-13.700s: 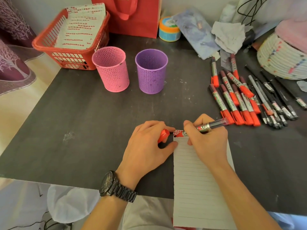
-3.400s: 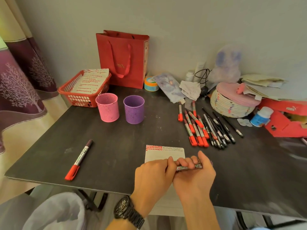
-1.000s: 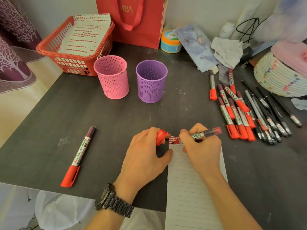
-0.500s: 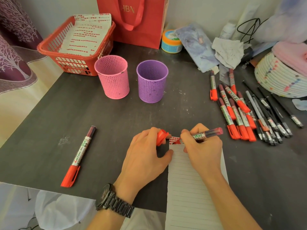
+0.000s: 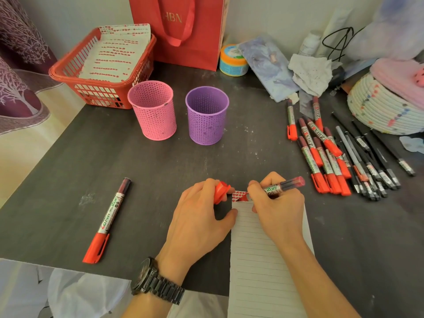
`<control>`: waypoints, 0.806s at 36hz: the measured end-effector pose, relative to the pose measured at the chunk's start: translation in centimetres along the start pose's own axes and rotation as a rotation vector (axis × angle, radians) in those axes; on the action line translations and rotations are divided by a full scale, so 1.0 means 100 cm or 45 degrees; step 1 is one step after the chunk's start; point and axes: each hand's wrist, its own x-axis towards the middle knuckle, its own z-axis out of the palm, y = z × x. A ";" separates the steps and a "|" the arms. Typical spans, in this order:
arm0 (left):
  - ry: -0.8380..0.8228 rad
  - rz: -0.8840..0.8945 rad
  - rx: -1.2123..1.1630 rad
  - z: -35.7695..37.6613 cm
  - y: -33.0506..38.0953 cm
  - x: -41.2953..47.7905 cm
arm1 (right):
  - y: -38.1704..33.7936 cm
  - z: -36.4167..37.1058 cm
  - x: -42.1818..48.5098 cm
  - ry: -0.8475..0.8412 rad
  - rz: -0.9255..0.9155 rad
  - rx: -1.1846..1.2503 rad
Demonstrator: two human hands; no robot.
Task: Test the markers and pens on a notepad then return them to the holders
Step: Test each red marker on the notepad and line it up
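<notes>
My right hand (image 5: 278,210) grips an uncapped red marker (image 5: 284,185), its tip on the top edge of the lined notepad (image 5: 263,267), where a row of red marks shows. My left hand (image 5: 199,221) holds the marker's red cap (image 5: 221,191) between fingers, with its thumb on the notepad's left edge. Another capped red marker (image 5: 107,222) lies on the table to the left. A pink holder (image 5: 152,110) and a purple holder (image 5: 206,115) stand behind, and no pens show in them. Several red markers (image 5: 321,152) and black pens (image 5: 369,157) lie at the right.
A red basket (image 5: 101,72) with marked paper and a red gift bag (image 5: 181,28) stand at the back left. A small tub (image 5: 232,60), tissue and a woven basket (image 5: 385,106) crowd the back right. The dark table's front edge (image 5: 68,265) runs under my wrists.
Nothing differs over the last second: both hands stay at the notepad's top edge. Since 3.4 s ago the marker has been uncapped and brought to the paper.
</notes>
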 end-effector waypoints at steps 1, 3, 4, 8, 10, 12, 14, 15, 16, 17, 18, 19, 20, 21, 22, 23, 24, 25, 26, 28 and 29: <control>0.003 0.003 -0.001 0.000 0.000 0.000 | 0.000 0.000 0.000 0.000 -0.002 0.004; 0.013 0.009 -0.005 0.001 -0.001 0.000 | 0.001 0.000 0.000 0.002 -0.009 0.019; 0.016 0.013 -0.008 0.001 -0.002 0.000 | 0.001 0.000 0.000 0.001 -0.013 0.026; 0.017 0.024 0.000 0.003 -0.005 0.001 | 0.002 0.000 -0.001 -0.005 -0.021 0.043; 0.029 0.038 0.002 0.004 -0.005 0.001 | 0.003 0.001 0.000 -0.003 -0.027 0.043; 0.033 0.041 -0.001 0.005 -0.006 0.001 | 0.004 0.002 0.000 0.009 -0.034 0.047; 0.028 0.039 -0.003 0.005 -0.006 0.001 | 0.005 0.000 0.000 0.032 -0.039 0.118; 0.023 0.039 -0.006 0.004 -0.006 0.001 | 0.005 -0.002 0.001 0.038 -0.023 0.191; 0.018 0.041 -0.012 0.004 -0.006 0.001 | 0.004 -0.005 0.002 0.040 0.006 0.281; 0.015 0.046 -0.018 0.003 -0.006 0.001 | 0.003 -0.008 0.004 0.044 0.041 0.377; 0.011 0.048 -0.022 0.003 -0.006 0.001 | 0.002 -0.011 0.006 0.047 0.080 0.472; 0.009 0.051 -0.021 0.001 -0.005 0.000 | 0.001 -0.014 0.007 0.045 0.117 0.552; 0.006 0.048 -0.016 0.000 -0.004 0.000 | -0.001 -0.017 0.008 0.038 0.140 0.606; 0.001 0.046 -0.011 -0.001 -0.003 0.000 | -0.002 -0.020 0.008 0.025 0.147 0.632; -0.009 0.037 -0.003 -0.002 -0.001 -0.001 | -0.002 -0.023 0.007 0.012 0.142 0.641; -0.016 0.030 -0.001 -0.002 0.000 -0.001 | -0.003 -0.027 0.005 0.004 0.136 0.653; -0.021 0.027 -0.001 -0.003 0.001 -0.002 | -0.004 -0.032 0.002 -0.001 0.139 0.679; -0.022 0.033 -0.004 -0.004 0.002 -0.002 | -0.005 -0.037 -0.001 -0.007 0.154 0.724; -0.028 0.040 -0.006 -0.005 0.003 -0.002 | -0.005 -0.043 -0.005 -0.022 0.179 0.788; -0.036 0.025 -0.015 -0.006 0.004 -0.002 | -0.006 -0.055 -0.012 -0.084 0.264 0.968; -0.039 0.009 -0.025 -0.007 0.005 -0.002 | -0.006 -0.062 -0.016 -0.123 0.322 1.064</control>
